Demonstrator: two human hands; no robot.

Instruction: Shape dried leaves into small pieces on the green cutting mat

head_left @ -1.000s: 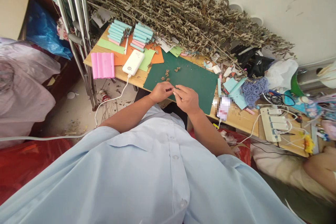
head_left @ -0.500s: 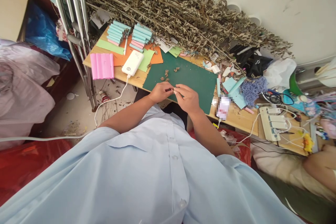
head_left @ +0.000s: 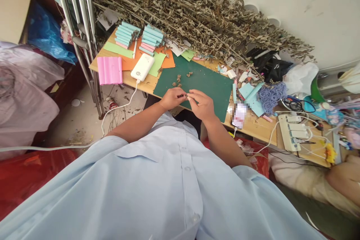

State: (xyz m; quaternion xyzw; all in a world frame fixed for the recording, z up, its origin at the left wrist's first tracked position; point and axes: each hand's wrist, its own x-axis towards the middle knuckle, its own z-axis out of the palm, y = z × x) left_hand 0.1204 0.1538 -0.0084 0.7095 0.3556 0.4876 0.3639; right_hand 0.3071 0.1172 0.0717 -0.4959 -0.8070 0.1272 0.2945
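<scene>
Above the near edge of a dark green cutting mat, my left hand and my right hand meet at the fingertips. Both are closed in a pinch around something small and dark, too small to name. Just beyond the fingers, several crumpled dried leaf clumps lie on the mat. Two stacks of short rolled paper tubes, mostly pale blue with some pink, stand farther left: one blue stack and another blue stack.
Dried leafy stalks line the table's back. A white power bank and pink paper lie left. To the right are a phone, blue-purple cord and a power strip. Metal crutches stand at the left end.
My joined fingertips have shifted very slightly to the right. The leaf clumps and the other things on the table stay where they were.
</scene>
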